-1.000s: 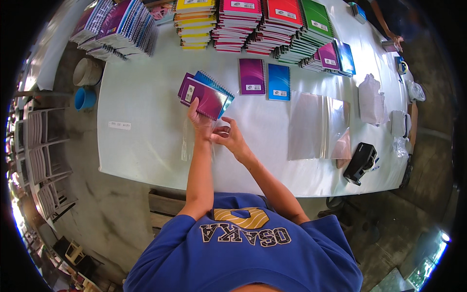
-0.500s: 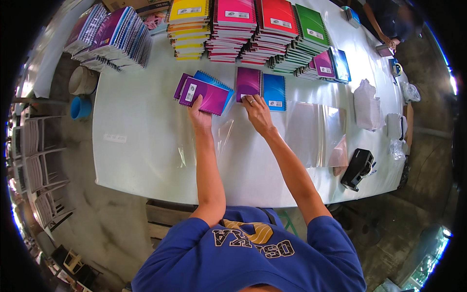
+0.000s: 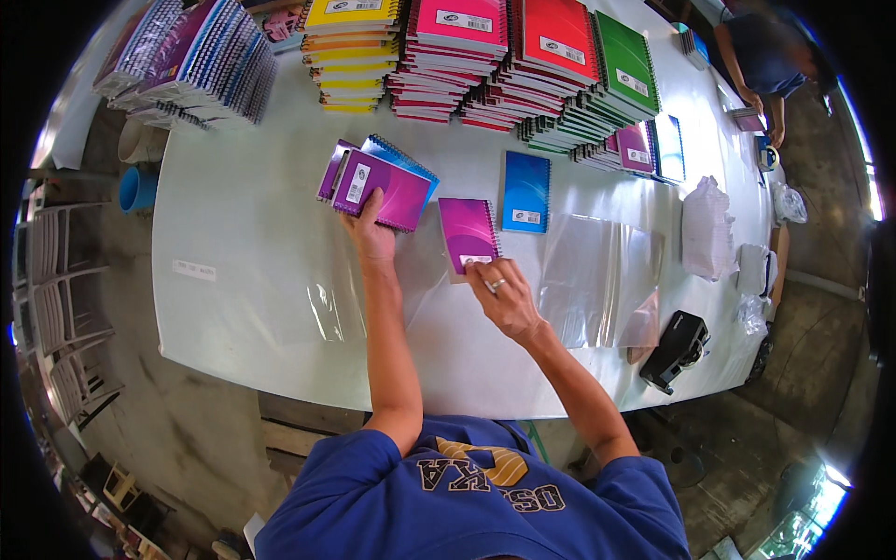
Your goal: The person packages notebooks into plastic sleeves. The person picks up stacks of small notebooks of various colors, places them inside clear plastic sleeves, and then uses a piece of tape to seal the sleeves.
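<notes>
My left hand [image 3: 371, 233] is closed on a fanned bunch of small spiral notebooks, a purple one [image 3: 387, 194] on top with a blue one [image 3: 401, 161] and another purple one behind it. Between thumb and fingers, my right hand [image 3: 506, 299] pinches the lower edge of a separate purple notebook [image 3: 469, 229], its spiral along the right side. Just beyond that hand a blue notebook [image 3: 526, 191] lies flat on the white table [image 3: 252, 317].
Stacks of yellow [image 3: 345, 65], pink [image 3: 453, 65], red [image 3: 551, 56] and green notebooks [image 3: 625, 75] line the far side. More notebooks [image 3: 205, 65] stand far left. Clear plastic sheets [image 3: 597, 289] and a black tape dispenser [image 3: 679, 350] lie right. Another person [image 3: 761, 56] works far right.
My right hand has drawn the purple notebook toward me, away from beside the blue one. My left hand, with its bunch of notebooks, has shifted slightly left in the picture as the view moved.
</notes>
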Demonstrator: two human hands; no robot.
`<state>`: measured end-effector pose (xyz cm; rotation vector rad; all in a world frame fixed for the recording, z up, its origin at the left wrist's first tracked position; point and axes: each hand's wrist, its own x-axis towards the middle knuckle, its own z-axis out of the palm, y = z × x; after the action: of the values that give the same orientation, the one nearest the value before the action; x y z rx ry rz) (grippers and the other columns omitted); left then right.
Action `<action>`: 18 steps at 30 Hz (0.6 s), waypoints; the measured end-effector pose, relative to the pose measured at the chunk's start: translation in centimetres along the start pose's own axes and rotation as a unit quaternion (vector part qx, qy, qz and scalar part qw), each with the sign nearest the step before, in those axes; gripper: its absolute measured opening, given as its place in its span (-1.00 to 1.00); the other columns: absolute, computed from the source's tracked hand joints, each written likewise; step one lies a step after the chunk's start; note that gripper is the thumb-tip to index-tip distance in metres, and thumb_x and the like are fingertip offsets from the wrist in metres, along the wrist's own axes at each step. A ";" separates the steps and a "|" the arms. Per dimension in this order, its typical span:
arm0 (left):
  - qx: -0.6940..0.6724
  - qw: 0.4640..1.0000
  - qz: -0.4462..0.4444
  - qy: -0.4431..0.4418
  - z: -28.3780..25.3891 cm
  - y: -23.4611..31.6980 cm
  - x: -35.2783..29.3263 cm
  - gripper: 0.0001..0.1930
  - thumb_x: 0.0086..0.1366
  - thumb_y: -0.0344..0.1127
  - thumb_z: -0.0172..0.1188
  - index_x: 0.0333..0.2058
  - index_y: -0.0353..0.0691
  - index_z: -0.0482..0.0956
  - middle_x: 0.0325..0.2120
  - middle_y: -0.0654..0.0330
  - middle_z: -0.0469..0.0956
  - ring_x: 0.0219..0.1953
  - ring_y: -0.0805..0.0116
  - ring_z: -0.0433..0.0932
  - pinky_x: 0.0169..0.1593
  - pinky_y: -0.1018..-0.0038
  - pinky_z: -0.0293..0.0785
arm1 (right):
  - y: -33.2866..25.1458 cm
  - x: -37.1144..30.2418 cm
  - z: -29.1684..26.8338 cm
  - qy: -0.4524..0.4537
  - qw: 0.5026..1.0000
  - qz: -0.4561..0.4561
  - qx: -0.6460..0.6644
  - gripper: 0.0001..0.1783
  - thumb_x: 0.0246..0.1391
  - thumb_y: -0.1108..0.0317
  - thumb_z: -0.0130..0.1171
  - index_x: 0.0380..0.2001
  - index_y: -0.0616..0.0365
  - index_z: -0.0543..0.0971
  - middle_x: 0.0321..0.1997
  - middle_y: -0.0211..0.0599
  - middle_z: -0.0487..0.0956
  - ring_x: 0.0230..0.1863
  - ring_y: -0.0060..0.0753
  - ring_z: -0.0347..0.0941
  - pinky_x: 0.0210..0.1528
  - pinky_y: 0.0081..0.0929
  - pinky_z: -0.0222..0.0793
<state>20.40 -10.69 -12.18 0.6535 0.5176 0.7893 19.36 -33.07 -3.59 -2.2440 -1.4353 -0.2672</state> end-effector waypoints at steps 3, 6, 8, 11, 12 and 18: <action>-0.025 1.000 -0.006 -0.004 0.1 0.3 0.1 -0.54 0.10 -0.53 0.26 0.01 -0.28 0.42 -0.14 0.16 0.52 -0.09 0.27 0.51 0.03 0.28 0.45 | 0.6 -1.2 1.1 -0.082 0.996 -0.011 -0.011 -0.70 -0.09 0.50 0.20 -0.20 0.32 0.55 -0.22 -0.26 0.42 -0.16 -0.27 0.39 -0.09 -0.35 0.35; -0.055 0.997 -0.050 -0.021 -0.4 1.1 0.1 -0.57 0.16 -0.48 0.20 0.04 -0.27 0.42 -0.09 0.13 0.52 -0.03 0.21 0.52 0.04 0.25 0.46 | 0.6 -1.2 1.8 -0.096 0.995 0.026 0.032 -0.74 -0.05 0.46 0.22 -0.22 0.25 0.57 -0.21 -0.31 0.43 -0.09 -0.32 0.38 -0.05 -0.33 0.30; -0.072 0.995 -0.064 -0.028 -1.1 1.8 0.4 -0.58 0.18 -0.45 0.19 0.04 -0.28 0.41 -0.09 0.13 0.52 -0.03 0.20 0.52 0.05 0.26 0.46 | 0.3 -1.0 1.9 -0.121 0.987 0.091 0.045 -0.77 -0.05 0.45 0.25 -0.24 0.19 0.59 -0.20 -0.32 0.46 -0.10 -0.31 0.40 -0.06 -0.32 0.31; -0.080 0.989 -0.114 -0.046 -1.5 4.2 0.6 -0.57 0.17 -0.43 0.21 0.04 -0.25 0.41 -0.10 0.15 0.53 -0.05 0.22 0.53 0.03 0.27 0.48 | 0.4 -0.5 1.4 -0.122 0.978 0.136 0.100 -0.81 -0.06 0.48 0.24 -0.30 0.18 0.60 -0.18 -0.29 0.49 -0.10 -0.26 0.42 -0.03 -0.31 0.32; -0.070 0.985 -0.148 -0.054 -1.4 5.5 0.6 -0.56 0.14 -0.45 0.23 0.04 -0.20 0.42 -0.12 0.17 0.53 -0.07 0.25 0.54 0.00 0.28 0.50 | 0.5 -0.5 1.0 -0.119 0.979 0.136 0.098 -0.81 -0.06 0.48 0.24 -0.30 0.18 0.60 -0.18 -0.29 0.49 -0.10 -0.26 0.42 -0.03 -0.31 0.32; -0.037 0.964 -0.245 -0.095 -2.3 12.3 1.3 -0.57 0.18 -0.35 0.24 0.03 -0.26 0.43 -0.11 0.11 0.56 -0.03 0.20 0.54 0.04 0.24 0.49 | 3.3 4.5 -5.6 0.153 0.965 0.190 0.093 -0.74 -0.16 0.74 0.17 -0.35 0.22 0.58 -0.14 -0.19 0.57 -0.12 -0.10 0.49 -0.13 -0.32 0.44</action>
<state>13.87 -2.37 -5.40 0.4962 0.4451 0.2739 24.69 -33.28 2.25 -2.1544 -0.8178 -0.3194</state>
